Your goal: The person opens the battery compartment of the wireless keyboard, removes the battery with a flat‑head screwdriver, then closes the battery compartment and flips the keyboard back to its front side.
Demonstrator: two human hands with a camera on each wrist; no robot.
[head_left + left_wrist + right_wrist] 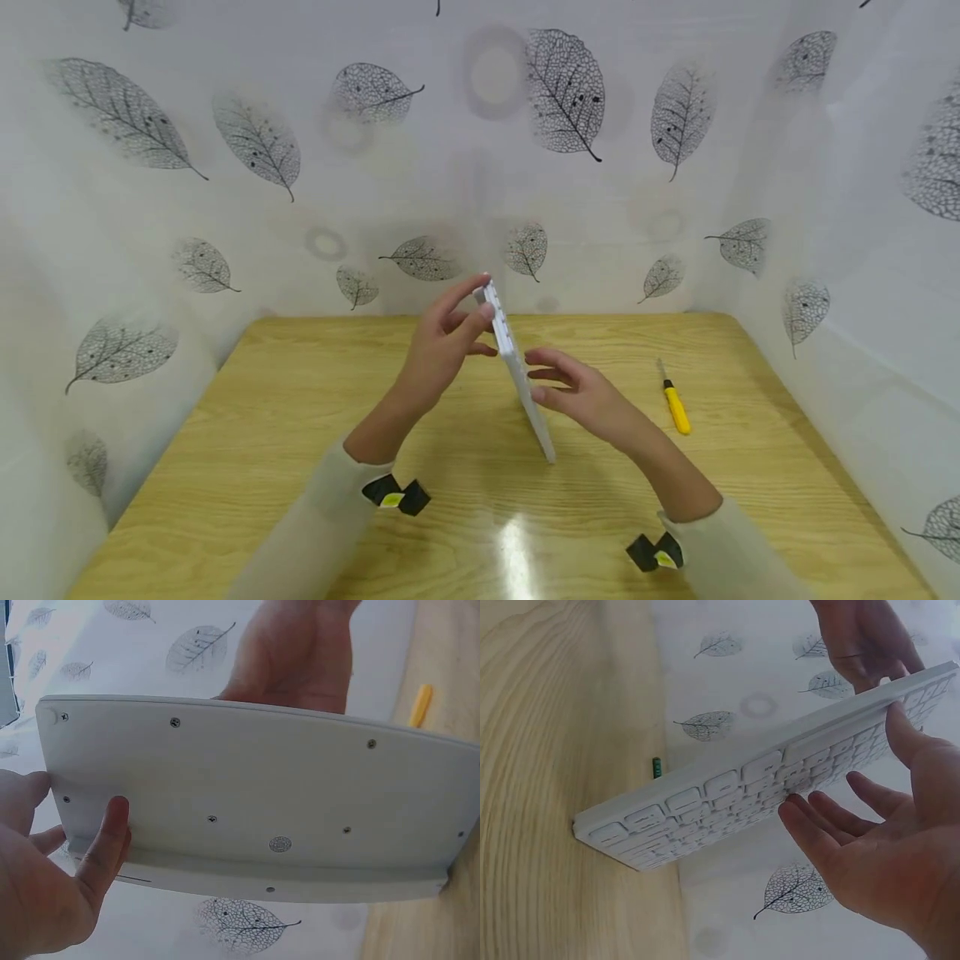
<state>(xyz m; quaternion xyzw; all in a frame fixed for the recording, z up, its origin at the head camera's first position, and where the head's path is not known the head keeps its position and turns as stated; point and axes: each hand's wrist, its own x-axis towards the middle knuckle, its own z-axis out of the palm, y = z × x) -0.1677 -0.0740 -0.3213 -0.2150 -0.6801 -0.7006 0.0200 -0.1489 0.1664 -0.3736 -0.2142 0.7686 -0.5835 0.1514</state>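
Note:
A white keyboard (525,400) stands tilted on one short end on the table, its keys facing right. My left hand (435,358) grips its raised end, with fingertips against the back in the left wrist view. That plain back (225,772) carries several small screws and a ridge along one long edge. On the key side is my right hand (588,400), fingers spread and fairly straight. In the right wrist view its fingertips (795,806) are right at the keys (720,784), with the thumb by the keyboard's long edge.
A screwdriver with a yellow handle (677,412) lies on the wooden table (300,417), right of my right hand. Past the keyboard in the right wrist view, a small green cylinder (657,767) shows. Leaf-patterned curtains (465,167) enclose the table's back and sides.

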